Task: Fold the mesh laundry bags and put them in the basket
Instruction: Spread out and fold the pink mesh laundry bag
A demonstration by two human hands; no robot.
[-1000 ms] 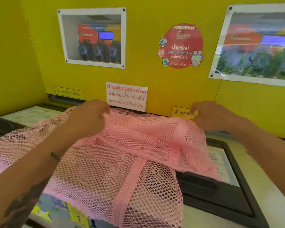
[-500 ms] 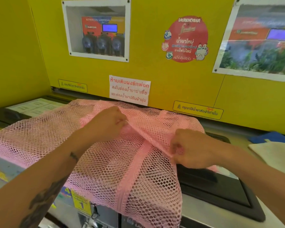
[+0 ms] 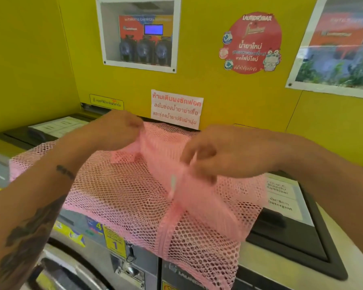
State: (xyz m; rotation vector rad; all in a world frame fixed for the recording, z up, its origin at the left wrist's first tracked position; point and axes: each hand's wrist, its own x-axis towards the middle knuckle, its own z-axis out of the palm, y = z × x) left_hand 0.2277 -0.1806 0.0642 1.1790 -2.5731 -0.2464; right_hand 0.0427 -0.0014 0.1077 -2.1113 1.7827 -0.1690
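Observation:
A pink mesh laundry bag (image 3: 122, 195) lies spread across the tops of two washing machines, its front part hanging over their fronts. A solid pink zipper strip runs down its middle. My left hand (image 3: 117, 130) pinches the bag's far folded edge at the back left. My right hand (image 3: 216, 155) grips a bunched fold of the mesh near the centre strip, slightly lifted. Both hands are blurred. No basket is in view.
The yellow wall (image 3: 228, 97) with posters and a white notice (image 3: 176, 108) stands right behind the machines. A black detergent lid (image 3: 298, 243) lies to the right of the bag. The left machine's round door (image 3: 57, 273) is below the bag's front edge.
My right hand came in from the far right edge to the bag's centre, carrying the mesh over. The left hand shifted back toward the wall. The bag now looks narrower on the right.

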